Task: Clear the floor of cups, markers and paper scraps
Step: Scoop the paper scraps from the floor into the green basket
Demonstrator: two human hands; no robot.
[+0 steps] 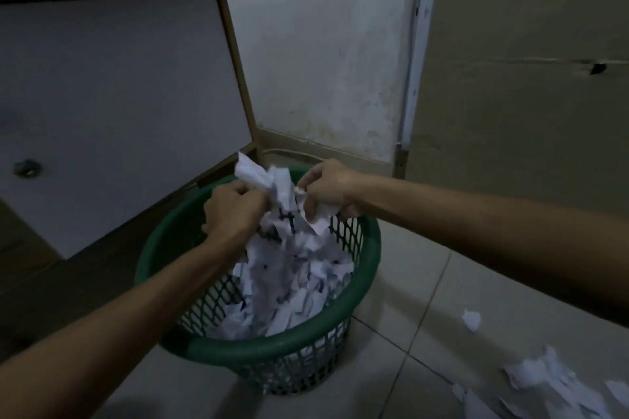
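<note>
Above basket (pixel 272 349), 2 hands, paper scraps (pixel 269 177)

Dim, murky wide-angle view (edges bowed)

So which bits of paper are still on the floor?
The paper scraps at lower right on the tiles; the others are in the green basket or in both hands.

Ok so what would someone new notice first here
Two hands, left hand and right hand, grip a wad of paper over a green basket at centre, already heaped with scraps. More scraps lie on the floor at lower right.
</note>
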